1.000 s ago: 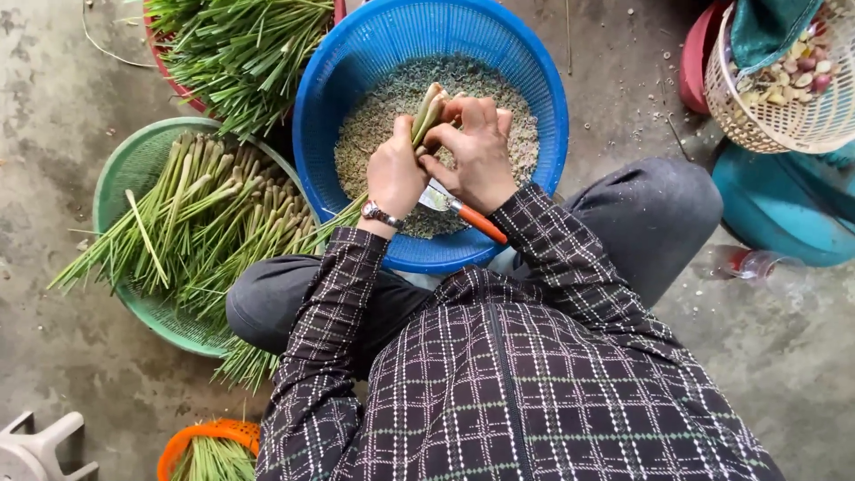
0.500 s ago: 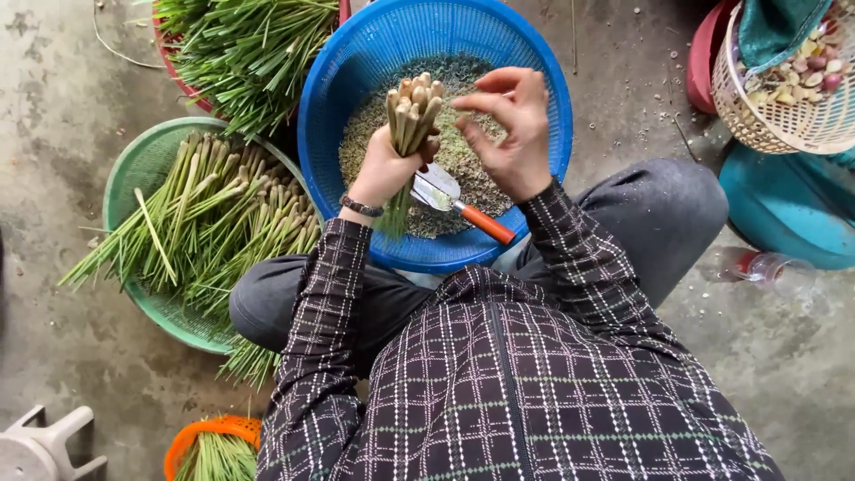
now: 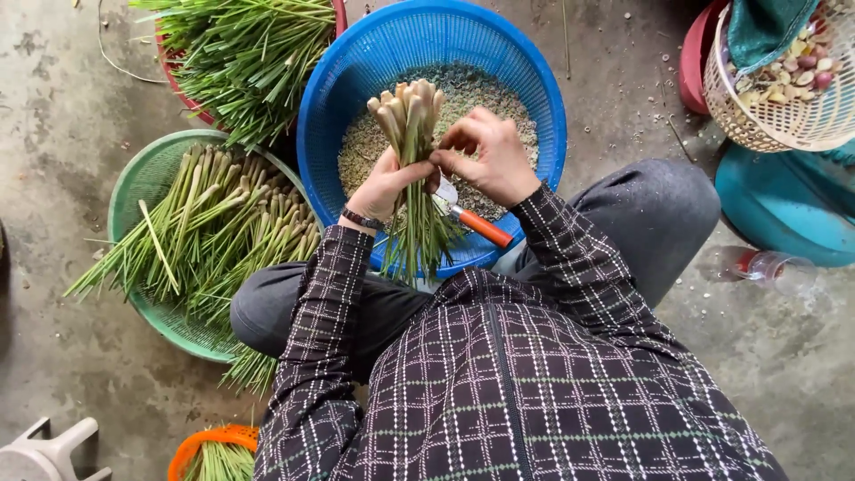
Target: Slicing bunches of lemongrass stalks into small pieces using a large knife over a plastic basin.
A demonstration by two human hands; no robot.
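My left hand (image 3: 385,184) grips a bundle of lemongrass stalks (image 3: 409,120) around its middle, pale thick ends up and green tips hanging toward my lap. My right hand (image 3: 488,160) closes on the same bundle from the right side. Both hands hover over a blue plastic basket (image 3: 331,107) whose bottom is covered with finely chopped greenish bits. A knife with an orange handle (image 3: 476,223) lies in the basket just under my right hand. A dark watch band sits on my left wrist.
A green basket (image 3: 134,191) of whole lemongrass stalks lies at my left knee. A red basin (image 3: 183,89) of green leaf tops stands behind it. An orange basket (image 3: 200,445) sits at lower left, a woven basket (image 3: 757,125) of shallots and garlic at upper right, a teal basin (image 3: 784,214) beneath it, a plastic stool (image 3: 44,450) in the corner.
The bundle rose from lying on the chopped bits to standing upright between my hands. My right hand let go of the knife, which now lies in the basket, and moved onto the stalks.
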